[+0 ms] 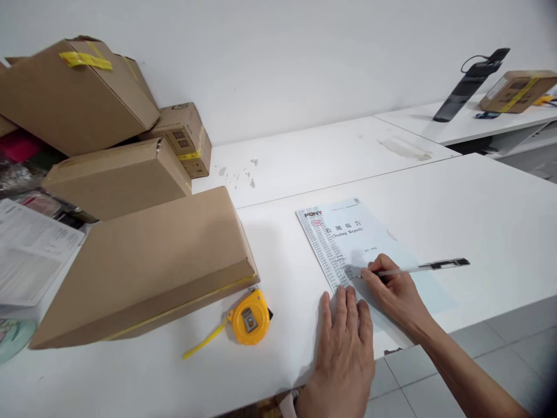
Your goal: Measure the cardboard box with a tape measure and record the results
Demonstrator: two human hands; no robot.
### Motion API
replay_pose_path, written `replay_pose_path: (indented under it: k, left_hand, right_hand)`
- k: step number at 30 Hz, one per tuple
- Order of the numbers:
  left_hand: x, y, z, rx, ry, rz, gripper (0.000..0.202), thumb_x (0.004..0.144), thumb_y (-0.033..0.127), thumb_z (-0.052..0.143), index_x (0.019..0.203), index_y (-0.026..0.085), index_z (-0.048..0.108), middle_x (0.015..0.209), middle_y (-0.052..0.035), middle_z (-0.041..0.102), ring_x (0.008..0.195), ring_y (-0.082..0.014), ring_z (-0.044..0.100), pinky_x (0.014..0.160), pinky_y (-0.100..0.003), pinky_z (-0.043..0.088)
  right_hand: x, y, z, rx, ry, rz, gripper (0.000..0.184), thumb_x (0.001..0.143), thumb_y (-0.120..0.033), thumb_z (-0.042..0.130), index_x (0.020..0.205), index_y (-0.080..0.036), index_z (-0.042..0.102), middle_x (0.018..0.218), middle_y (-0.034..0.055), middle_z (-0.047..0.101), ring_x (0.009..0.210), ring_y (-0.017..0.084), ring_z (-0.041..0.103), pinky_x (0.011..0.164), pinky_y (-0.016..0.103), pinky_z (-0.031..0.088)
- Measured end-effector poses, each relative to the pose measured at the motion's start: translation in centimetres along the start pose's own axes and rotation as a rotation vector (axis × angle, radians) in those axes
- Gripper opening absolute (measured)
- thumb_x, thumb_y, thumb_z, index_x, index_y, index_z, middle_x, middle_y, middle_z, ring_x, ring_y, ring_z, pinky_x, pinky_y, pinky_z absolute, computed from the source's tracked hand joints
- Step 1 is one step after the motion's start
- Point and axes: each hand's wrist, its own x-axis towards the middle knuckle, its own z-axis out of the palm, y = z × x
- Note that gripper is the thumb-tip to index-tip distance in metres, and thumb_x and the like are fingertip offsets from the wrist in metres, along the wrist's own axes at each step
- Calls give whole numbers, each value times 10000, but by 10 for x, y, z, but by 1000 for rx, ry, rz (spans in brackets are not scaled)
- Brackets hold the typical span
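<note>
A pale blue booklet [369,223] headed "Testing Report" lies on the white table. Pinched in my right hand [394,287] is a pen [426,266] with a clear barrel and black cap end. Its tip meets the booklet's cover among small printed lines, or hovers just above; I cannot tell which. My left hand [343,342] rests flat with fingers stretched out, the fingertips on the booklet's lower left edge. To the left of that hand sits a yellow tape measure [251,318] with its wrist strap lying out on the table.
A large cardboard box [165,249] lies left of the tape measure. More cardboard boxes [78,98] are stacked behind it. Printed papers [35,249] lie at the far left. A dark water bottle [470,87] and a small box [517,92] stand at the back right. The table's front edge [500,318] runs close by.
</note>
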Motion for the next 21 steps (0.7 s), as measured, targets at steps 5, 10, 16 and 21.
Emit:
replay_pose_path:
  k: [5,10,16,21]
  left_hand:
    - [0,1,1,0,19,5,700,932,411,570,1507,32,446,1609,-251,418,1518,-363,358,1249,-566,326]
    - [0,0,2,-8,18,14,714,927,441,571,1503,37,449,1608,-250,420,1523,-363,344,1252,-563,316]
    - [-1,0,3,-13,3,1,728,913,448,603,1505,48,458,1619,-244,407,1530,-369,324,1255,-568,312]
    - [-1,1,4,-11,-6,5,735,907,443,608,1508,48,455,1616,-243,409,1527,-367,337,1250,-570,327]
  right_hand:
    - [0,3,0,-3,6,-1,281,909,-389,616,720,-254,457,604,-57,414,545,130,351,497,287,318]
    - [-1,2,0,0,-4,-15,273,908,-383,609,724,-256,453,602,-59,402,542,129,342,487,284,319]
    - [0,-1,-1,-28,18,-25,294,897,-401,624,705,-255,456,589,-52,421,539,134,370,480,278,325]
    - [0,0,0,-14,6,1,294,918,-408,608,720,-254,455,591,-62,397,531,126,345,476,273,319]
